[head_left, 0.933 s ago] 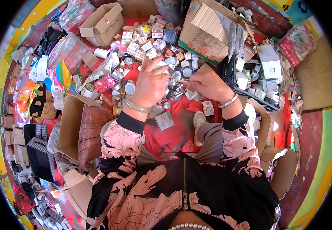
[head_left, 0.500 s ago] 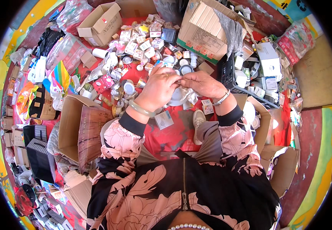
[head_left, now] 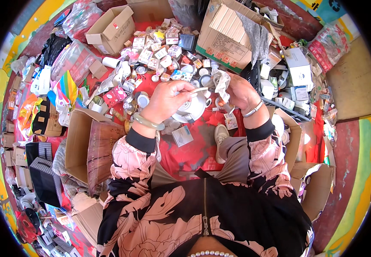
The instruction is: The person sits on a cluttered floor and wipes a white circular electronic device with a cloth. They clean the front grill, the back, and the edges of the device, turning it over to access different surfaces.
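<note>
My left hand [head_left: 166, 102] is closed in a pinch on one end of a thin whitish strip [head_left: 201, 89]. The strip's other end reaches toward a crumpled greyish wrapper [head_left: 221, 82], which my right hand [head_left: 242, 95] grips at its edge; whether the two are joined I cannot tell. Below and between my hands lies a white round dish-like thing [head_left: 190, 112], partly covered by the left hand. A small white box [head_left: 182, 135] rests on the red floor nearer to me, and a printed card or flat box [head_left: 230, 121] lies under my right wrist.
Beyond my hands spreads a heap of small boxes [head_left: 145, 56] and round lids. A black crate [head_left: 289, 112] full of packages stands right, with a large carton [head_left: 222, 40] behind it. An open carton [head_left: 77, 143] is at left; my shoe [head_left: 221, 141] is close by.
My hands have drawn apart, left hand toward the left, right hand toward the right. The strip and crumpled wrapper now show between them, and more of the white round thing below is visible.
</note>
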The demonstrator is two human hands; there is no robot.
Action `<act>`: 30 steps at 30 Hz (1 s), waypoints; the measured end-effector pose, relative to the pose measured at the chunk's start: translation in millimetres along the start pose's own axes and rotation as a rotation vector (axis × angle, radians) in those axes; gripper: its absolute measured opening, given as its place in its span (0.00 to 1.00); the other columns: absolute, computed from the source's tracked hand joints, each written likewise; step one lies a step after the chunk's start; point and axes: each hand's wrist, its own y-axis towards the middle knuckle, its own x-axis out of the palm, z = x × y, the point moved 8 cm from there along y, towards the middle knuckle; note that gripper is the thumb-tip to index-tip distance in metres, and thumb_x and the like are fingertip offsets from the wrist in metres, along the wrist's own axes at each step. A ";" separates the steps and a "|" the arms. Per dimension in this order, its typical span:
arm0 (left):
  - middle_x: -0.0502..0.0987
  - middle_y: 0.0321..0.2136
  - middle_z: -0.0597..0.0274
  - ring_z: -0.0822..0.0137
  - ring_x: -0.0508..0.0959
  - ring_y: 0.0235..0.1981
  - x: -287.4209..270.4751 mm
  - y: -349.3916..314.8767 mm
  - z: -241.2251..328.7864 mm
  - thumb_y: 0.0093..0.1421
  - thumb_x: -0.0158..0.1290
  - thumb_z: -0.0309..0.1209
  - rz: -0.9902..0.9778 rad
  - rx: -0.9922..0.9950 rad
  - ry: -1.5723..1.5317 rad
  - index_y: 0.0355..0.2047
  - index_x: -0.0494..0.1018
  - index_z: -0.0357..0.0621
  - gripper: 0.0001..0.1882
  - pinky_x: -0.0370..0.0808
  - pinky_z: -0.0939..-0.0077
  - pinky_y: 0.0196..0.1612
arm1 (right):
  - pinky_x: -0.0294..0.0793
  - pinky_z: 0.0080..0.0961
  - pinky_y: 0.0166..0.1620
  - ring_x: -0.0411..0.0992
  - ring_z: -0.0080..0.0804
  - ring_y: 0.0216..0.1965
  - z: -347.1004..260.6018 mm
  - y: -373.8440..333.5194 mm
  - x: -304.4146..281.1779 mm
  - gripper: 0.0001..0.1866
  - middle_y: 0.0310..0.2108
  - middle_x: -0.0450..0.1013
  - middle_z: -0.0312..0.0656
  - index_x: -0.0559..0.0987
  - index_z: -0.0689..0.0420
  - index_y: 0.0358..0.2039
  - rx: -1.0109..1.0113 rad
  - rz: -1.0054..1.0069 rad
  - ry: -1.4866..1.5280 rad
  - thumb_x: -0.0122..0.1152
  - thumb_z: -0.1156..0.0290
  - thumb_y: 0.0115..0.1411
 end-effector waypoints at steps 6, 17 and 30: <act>0.74 0.23 0.67 0.79 0.72 0.23 -4.1 -0.5 -1.3 0.55 0.53 0.23 0.014 -0.009 -0.041 0.32 0.74 0.34 0.06 0.70 0.83 0.27 | 0.76 0.29 0.29 0.74 0.31 0.28 -11.2 -4.8 14.5 0.14 0.33 0.73 0.39 0.71 0.58 0.42 -0.174 -0.024 -0.198 0.47 0.62 0.64; 0.73 0.22 0.69 0.81 0.69 0.21 5.5 -4.8 -4.4 0.57 0.51 0.21 -0.037 -0.085 -0.052 0.30 0.74 0.36 0.03 0.67 0.86 0.24 | 0.71 0.25 0.23 0.71 0.26 0.20 -1.2 -4.0 28.7 0.14 0.24 0.73 0.35 0.75 0.62 0.33 -0.171 -0.272 -0.492 0.49 0.63 0.63; 0.72 0.21 0.68 0.80 0.68 0.21 -11.6 -10.9 3.7 0.57 0.53 0.24 -0.083 0.051 -0.556 0.30 0.73 0.34 0.04 0.66 0.85 0.26 | 0.79 0.29 0.28 0.76 0.35 0.31 1.5 -1.4 -5.5 0.15 0.36 0.74 0.44 0.70 0.57 0.45 -0.083 0.146 0.263 0.39 0.63 0.65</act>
